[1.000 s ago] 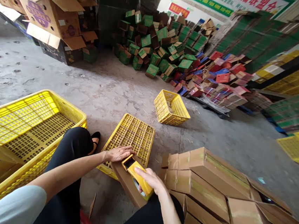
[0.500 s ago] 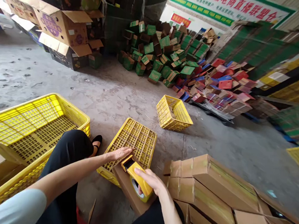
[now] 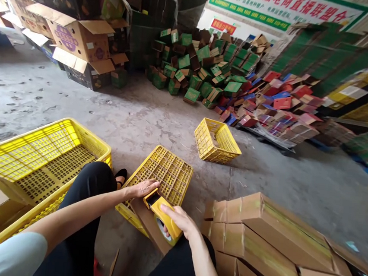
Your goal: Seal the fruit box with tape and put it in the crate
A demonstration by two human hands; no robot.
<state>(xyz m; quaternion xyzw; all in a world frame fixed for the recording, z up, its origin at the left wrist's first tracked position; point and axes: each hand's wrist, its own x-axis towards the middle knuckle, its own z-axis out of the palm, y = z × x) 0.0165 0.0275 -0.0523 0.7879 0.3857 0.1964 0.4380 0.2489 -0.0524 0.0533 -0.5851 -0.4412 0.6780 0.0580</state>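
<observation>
My right hand [image 3: 181, 219] is wrapped round a yellow tape dispenser [image 3: 166, 211] loaded with a roll of tape. The dispenser's head rests at the far end of a narrow brown cardboard box [image 3: 147, 222], which lies tilted between my legs and an upturned yellow crate [image 3: 169, 171]. At that far end my left hand [image 3: 146, 187] lies flat with its fingers stretched out, just ahead of the dispenser. Both my hand and the dispenser hide part of the box top, so I cannot make out the tape on it.
A large yellow crate [image 3: 68, 144] with cardboard inside stands at my left. Taped brown boxes [image 3: 265, 237] are stacked at my right. A smaller yellow crate [image 3: 217, 143] sits ahead on the floor. Green cartons [image 3: 193, 95] and red and blue cartons [image 3: 281, 102] lie in heaps beyond.
Both hands, the tape dispenser and the box have shifted slightly left. The dispenser stays in my right hand, and my left hand still lies at the box's far end.
</observation>
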